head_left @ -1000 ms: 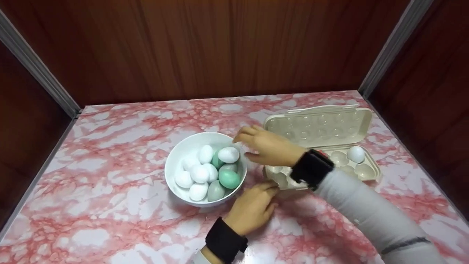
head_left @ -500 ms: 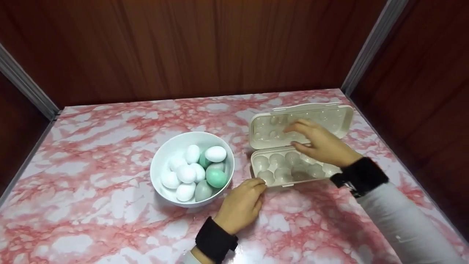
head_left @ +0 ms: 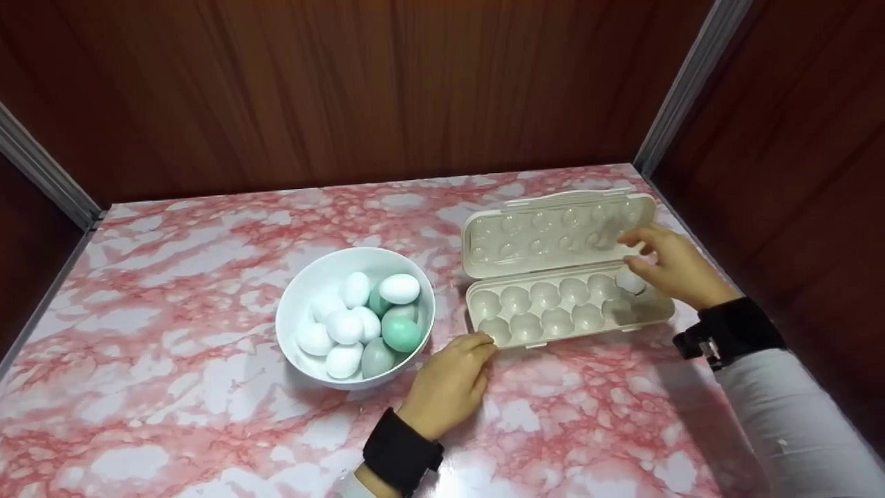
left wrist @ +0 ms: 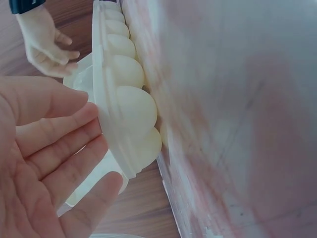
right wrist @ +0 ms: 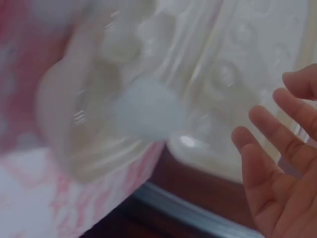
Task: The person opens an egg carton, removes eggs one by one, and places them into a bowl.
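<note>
My left hand point(head_left: 446, 386) rests its fingertips on the near left corner of an opened beige egg carton point(head_left: 546, 340). In the left wrist view those fingers lie nearly straight against the carton's rim, the thumb apart from it. Over the carton's right end hovers my right hand point(head_left: 681, 270), fingers loosely bent and nothing between them. Just under it, a white egg point(head_left: 629, 282) sits in the back-row cup at the far right; the hand partly covers it. The right wrist view shows this egg point(right wrist: 148, 109) blurred, clear of the fingers.
Left of the carton stands a white bowl point(head_left: 294, 304) holding several white, green point(head_left: 401, 335) and grey eggs. The carton's lid point(head_left: 553, 242) leans back behind its tray. Brown wooden panels point(head_left: 346, 90) enclose the red-and-white marbled table point(head_left: 207, 415) at the back and sides.
My right hand has moved right, from beside the bowl across to the carton's right end. The left hand stays at the carton's corner. The head view has shifted slightly to the right.
</note>
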Action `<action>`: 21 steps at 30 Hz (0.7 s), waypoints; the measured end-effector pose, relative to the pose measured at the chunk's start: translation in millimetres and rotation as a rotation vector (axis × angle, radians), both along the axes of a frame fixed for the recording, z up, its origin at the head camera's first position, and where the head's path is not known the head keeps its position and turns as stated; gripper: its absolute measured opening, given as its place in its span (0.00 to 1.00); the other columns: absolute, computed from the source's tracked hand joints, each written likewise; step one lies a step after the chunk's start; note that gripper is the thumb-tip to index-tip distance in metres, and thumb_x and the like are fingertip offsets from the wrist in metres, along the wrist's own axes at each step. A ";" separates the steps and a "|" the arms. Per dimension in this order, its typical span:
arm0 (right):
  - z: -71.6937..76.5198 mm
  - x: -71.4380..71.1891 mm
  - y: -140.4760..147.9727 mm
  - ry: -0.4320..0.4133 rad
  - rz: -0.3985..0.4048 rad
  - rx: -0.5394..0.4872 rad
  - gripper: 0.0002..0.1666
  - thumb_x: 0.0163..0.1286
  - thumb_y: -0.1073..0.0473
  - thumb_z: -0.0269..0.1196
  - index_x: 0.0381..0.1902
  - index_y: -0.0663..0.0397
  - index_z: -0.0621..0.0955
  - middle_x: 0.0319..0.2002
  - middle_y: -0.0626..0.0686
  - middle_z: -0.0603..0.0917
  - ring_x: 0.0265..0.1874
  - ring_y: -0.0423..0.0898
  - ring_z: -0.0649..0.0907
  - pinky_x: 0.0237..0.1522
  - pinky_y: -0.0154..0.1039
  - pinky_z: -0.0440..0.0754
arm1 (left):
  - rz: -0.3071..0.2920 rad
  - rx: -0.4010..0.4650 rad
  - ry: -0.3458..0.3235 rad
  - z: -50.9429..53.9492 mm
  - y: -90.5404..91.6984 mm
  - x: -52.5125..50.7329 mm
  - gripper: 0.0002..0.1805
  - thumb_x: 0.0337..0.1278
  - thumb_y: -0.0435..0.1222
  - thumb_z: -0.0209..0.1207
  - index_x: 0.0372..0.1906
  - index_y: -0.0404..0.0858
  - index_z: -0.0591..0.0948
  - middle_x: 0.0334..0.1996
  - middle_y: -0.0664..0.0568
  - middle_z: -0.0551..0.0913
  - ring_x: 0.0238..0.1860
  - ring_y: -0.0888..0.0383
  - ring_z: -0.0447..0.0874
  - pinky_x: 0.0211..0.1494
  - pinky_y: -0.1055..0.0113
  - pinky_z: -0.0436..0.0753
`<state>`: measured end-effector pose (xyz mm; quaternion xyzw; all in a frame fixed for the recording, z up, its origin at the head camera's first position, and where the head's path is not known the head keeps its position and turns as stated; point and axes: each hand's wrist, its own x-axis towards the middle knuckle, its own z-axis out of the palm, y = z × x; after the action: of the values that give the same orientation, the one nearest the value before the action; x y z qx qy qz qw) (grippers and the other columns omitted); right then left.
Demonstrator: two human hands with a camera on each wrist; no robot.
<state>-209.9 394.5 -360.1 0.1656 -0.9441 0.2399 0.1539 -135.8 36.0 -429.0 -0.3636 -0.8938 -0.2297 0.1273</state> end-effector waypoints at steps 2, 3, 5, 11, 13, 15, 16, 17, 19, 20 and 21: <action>-5.0 -1.0 8.8 -0.012 -0.022 -0.008 0.16 0.62 0.72 0.63 0.49 0.69 0.81 0.44 0.66 0.83 0.37 0.61 0.82 0.37 0.35 0.77 | 0.001 0.000 0.006 -0.1 0.0 0.0 0.16 0.61 0.32 0.61 0.53 0.34 0.84 0.55 0.47 0.84 0.59 0.53 0.82 0.66 0.63 0.79; -7.0 -1.3 12.4 -0.019 -0.030 -0.010 0.16 0.62 0.72 0.63 0.49 0.70 0.81 0.43 0.67 0.83 0.37 0.61 0.82 0.37 0.35 0.77 | 0.000 0.001 0.010 -0.3 0.0 0.0 0.16 0.61 0.32 0.61 0.53 0.34 0.84 0.55 0.47 0.84 0.59 0.53 0.82 0.66 0.64 0.79; -11.0 -1.9 18.0 -0.035 -0.052 -0.010 0.15 0.63 0.71 0.63 0.48 0.71 0.80 0.41 0.69 0.83 0.35 0.61 0.82 0.36 0.36 0.77 | 0.001 -0.001 0.018 -0.3 -0.1 0.1 0.16 0.61 0.33 0.61 0.53 0.34 0.84 0.55 0.47 0.84 0.59 0.53 0.82 0.66 0.64 0.79; -20.1 -1.2 24.9 -0.095 -0.092 0.008 0.16 0.64 0.68 0.65 0.48 0.73 0.80 0.40 0.70 0.83 0.34 0.60 0.82 0.34 0.30 0.75 | 0.004 -0.006 0.011 -0.7 -0.2 -0.3 0.16 0.61 0.33 0.61 0.54 0.35 0.83 0.55 0.47 0.84 0.58 0.53 0.82 0.65 0.64 0.80; -24.1 -1.1 24.9 -0.112 -0.091 0.025 0.16 0.62 0.68 0.66 0.48 0.71 0.81 0.40 0.68 0.83 0.35 0.59 0.81 0.35 0.32 0.75 | 0.007 -0.001 0.001 -0.8 -0.4 -0.2 0.16 0.62 0.33 0.61 0.54 0.35 0.83 0.55 0.47 0.84 0.58 0.53 0.82 0.65 0.63 0.80; -28.9 -1.6 24.3 -0.121 -0.085 0.044 0.17 0.61 0.68 0.67 0.47 0.70 0.81 0.40 0.67 0.83 0.36 0.58 0.81 0.37 0.37 0.77 | 0.010 0.003 -0.006 -1.1 -0.3 -0.3 0.16 0.62 0.33 0.61 0.54 0.35 0.83 0.55 0.47 0.84 0.58 0.53 0.82 0.65 0.63 0.80; -31.1 -1.7 23.9 -0.123 -0.084 0.055 0.17 0.60 0.68 0.68 0.47 0.70 0.81 0.40 0.67 0.83 0.36 0.58 0.81 0.39 0.41 0.77 | 0.010 0.005 -0.010 -1.2 -0.3 -0.3 0.16 0.62 0.33 0.61 0.54 0.35 0.83 0.55 0.47 0.84 0.58 0.53 0.82 0.65 0.63 0.80; -33.2 -1.6 23.4 -0.129 -0.088 0.068 0.18 0.59 0.68 0.68 0.48 0.69 0.82 0.41 0.67 0.83 0.38 0.59 0.80 0.41 0.44 0.77 | 0.010 0.006 -0.011 -1.1 -0.2 -0.2 0.16 0.62 0.33 0.61 0.54 0.35 0.83 0.55 0.47 0.84 0.58 0.53 0.82 0.65 0.63 0.80; -36.1 -1.6 22.2 -0.145 -0.099 0.092 0.20 0.58 0.67 0.69 0.49 0.69 0.81 0.43 0.67 0.82 0.41 0.61 0.79 0.45 0.50 0.74 | 0.008 0.008 -0.015 -1.2 0.0 -0.1 0.16 0.62 0.33 0.60 0.54 0.35 0.83 0.55 0.47 0.84 0.58 0.53 0.82 0.65 0.63 0.80; -37.0 -1.6 21.4 -0.150 -0.103 0.104 0.22 0.58 0.66 0.69 0.50 0.70 0.80 0.44 0.68 0.82 0.43 0.62 0.78 0.47 0.53 0.73 | 0.007 0.008 -0.015 -1.3 0.1 0.0 0.16 0.63 0.33 0.60 0.54 0.35 0.83 0.55 0.47 0.84 0.58 0.53 0.82 0.65 0.63 0.80; -37.7 -1.8 20.7 -0.154 -0.108 0.117 0.22 0.57 0.66 0.69 0.50 0.70 0.80 0.45 0.69 0.82 0.44 0.64 0.78 0.48 0.55 0.72 | 0.007 0.008 -0.015 -1.3 0.1 0.1 0.16 0.63 0.33 0.60 0.54 0.35 0.83 0.55 0.47 0.84 0.58 0.53 0.82 0.66 0.63 0.80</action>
<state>-211.8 415.1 -397.8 0.1045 -0.9731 0.1876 0.0837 -135.7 36.1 -430.3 -0.3583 -0.8950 -0.2356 0.1227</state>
